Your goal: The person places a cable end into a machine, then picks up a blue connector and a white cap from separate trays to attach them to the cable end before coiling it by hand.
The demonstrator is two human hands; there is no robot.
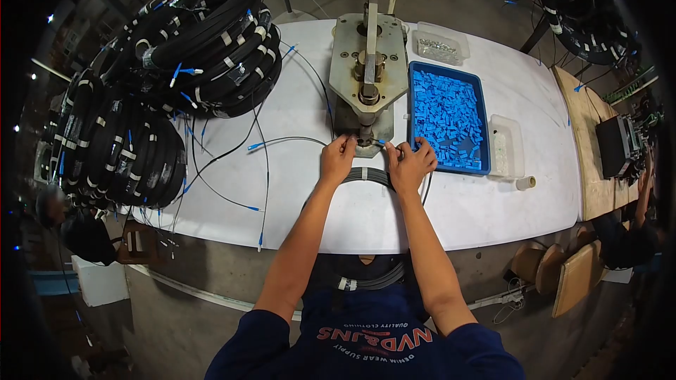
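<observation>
A hand press point(370, 63) with a metal head and upright lever stands on the white-covered table. At the front of its base, my left hand point(339, 158) is closed in a pinch; what its fingertips hold is hidden. My right hand point(412, 165) pinches a black cable just behind its blue connector point(382, 142), which points left toward the press base. Between my wrists lies a coil of black cable point(364, 174) bound with a white tie. Another cable with a blue-tipped end point(256, 146) runs up to my left hand.
A blue tray point(486, 162) of small blue connector pieces sits right of the press. Clear plastic boxes point(442, 43) and a small roll point(525, 183) lie nearby. Big stacks of black cable coils point(211, 49) fill the left. Another person's arm point(645, 186) shows at far right.
</observation>
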